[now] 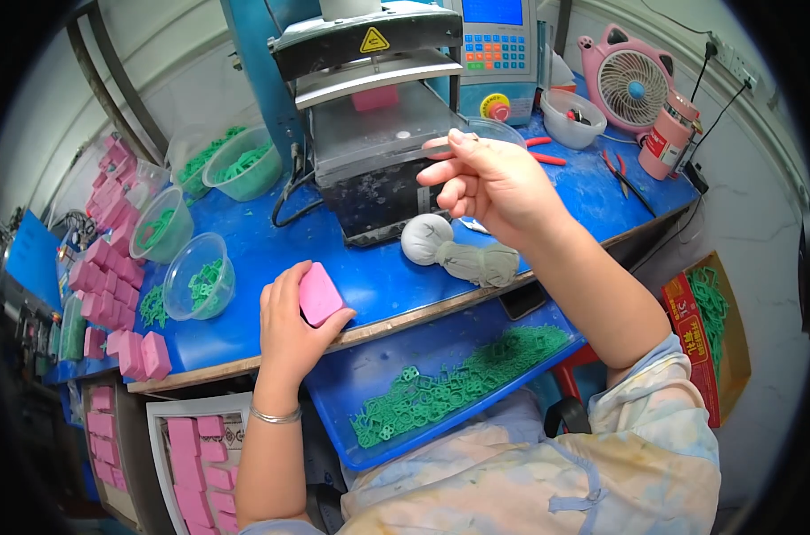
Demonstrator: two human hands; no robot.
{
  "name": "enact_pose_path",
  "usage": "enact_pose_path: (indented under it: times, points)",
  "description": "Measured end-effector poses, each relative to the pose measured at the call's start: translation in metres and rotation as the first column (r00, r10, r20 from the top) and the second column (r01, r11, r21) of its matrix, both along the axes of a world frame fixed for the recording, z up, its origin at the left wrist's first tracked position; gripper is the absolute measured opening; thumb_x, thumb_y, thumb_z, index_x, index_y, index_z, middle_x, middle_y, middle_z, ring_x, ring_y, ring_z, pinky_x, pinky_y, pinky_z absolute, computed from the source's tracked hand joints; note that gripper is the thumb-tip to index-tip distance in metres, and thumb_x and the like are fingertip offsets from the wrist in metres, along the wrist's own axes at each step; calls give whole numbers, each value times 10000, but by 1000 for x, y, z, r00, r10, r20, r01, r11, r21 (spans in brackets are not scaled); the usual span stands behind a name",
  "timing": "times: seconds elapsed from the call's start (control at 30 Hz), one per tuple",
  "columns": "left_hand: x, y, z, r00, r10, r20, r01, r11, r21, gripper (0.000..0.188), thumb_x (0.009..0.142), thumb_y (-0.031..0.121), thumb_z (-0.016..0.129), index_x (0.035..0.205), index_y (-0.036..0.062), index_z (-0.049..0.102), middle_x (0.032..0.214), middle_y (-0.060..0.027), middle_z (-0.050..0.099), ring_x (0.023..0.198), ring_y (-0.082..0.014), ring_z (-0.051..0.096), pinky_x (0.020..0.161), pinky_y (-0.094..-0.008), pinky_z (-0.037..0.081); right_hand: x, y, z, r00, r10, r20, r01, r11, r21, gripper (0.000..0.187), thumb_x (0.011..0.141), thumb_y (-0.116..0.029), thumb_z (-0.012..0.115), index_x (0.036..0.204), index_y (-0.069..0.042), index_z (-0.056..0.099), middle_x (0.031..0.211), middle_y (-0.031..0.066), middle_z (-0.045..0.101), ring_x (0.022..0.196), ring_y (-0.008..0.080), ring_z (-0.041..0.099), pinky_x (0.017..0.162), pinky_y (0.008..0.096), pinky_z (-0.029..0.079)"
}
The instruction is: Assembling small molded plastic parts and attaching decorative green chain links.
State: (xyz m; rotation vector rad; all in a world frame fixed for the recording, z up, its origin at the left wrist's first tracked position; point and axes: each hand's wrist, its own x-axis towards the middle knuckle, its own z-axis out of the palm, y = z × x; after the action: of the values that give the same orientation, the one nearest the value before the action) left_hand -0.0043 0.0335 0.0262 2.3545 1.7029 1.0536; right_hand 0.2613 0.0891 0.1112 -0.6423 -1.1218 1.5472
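My left hand (291,325) grips a pink block (320,294) with rounded corners at the front edge of the blue table. The thumb is on its near right corner and the fingers run along its left side. My right hand (489,174) is raised in front of the press (369,134). Its fingers are loosely curled and apart, with nothing visible in them. Below it lies a grey-white cloth pouch (427,239) with a round, tied end. Another pink block (374,97) shows under the upper plate of the press.
Clear bowls (200,276) of green pieces and stacked pink blocks (106,281) stand at left. A blue tray (347,450) of green pieces is by my lap. Red-handled pliers (628,183), a pink fan (632,85) and a control panel (494,53) are at right.
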Motion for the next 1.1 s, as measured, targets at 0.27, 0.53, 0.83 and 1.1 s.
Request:
enact_pose_path:
  times: [0.27, 0.53, 0.83, 1.1]
  points:
    - [1, 1, -3, 999, 0, -48, 1, 1000, 19, 680, 616, 246, 758, 1183, 24, 457, 1161, -152, 492, 1085, -324, 445, 940, -398, 350, -13, 13, -21, 989, -145, -9, 146, 984, 98, 350, 903, -337, 526, 833, 6, 545, 611, 84, 584, 435, 87, 514, 396, 189, 395]
    - [4, 1, -8, 998, 44, -35, -43, 999, 21, 853, 611, 256, 771, 1293, 8, 322, 1216, -215, 393, 1132, -353, 404, 965, -426, 334, -18, 20, -13, 989, -143, -31, 137, 978, -160, 391, 896, -320, 498, 605, -60, 509, 418, 7, 396, 319, 104, 295, 336, 240, 231]
    - [11, -3, -5, 989, 103, 103, -100, 994, -36, 1016, 581, 192, 782, 1379, 27, 174, 1192, -200, 373, 1103, -334, 414, 934, -405, 367, -16, 30, -16, 998, 47, -48, -55, 982, -180, 491, 893, -399, 461, 506, -98, 435, 370, -3, 319, 302, 108, 253, 327, 260, 172]
    - [-1, -1, -9, 993, -1, -115, 4, 1000, 19, 838, 569, 182, 785, 1271, -9, 369, 1144, -180, 457, 1057, -338, 459, 907, -397, 382, -21, 39, -15, 1000, -13, -20, 9, 984, -179, 459, 895, -367, 461, 536, -82, 436, 374, -1, 319, 293, 107, 273, 311, 251, 184]
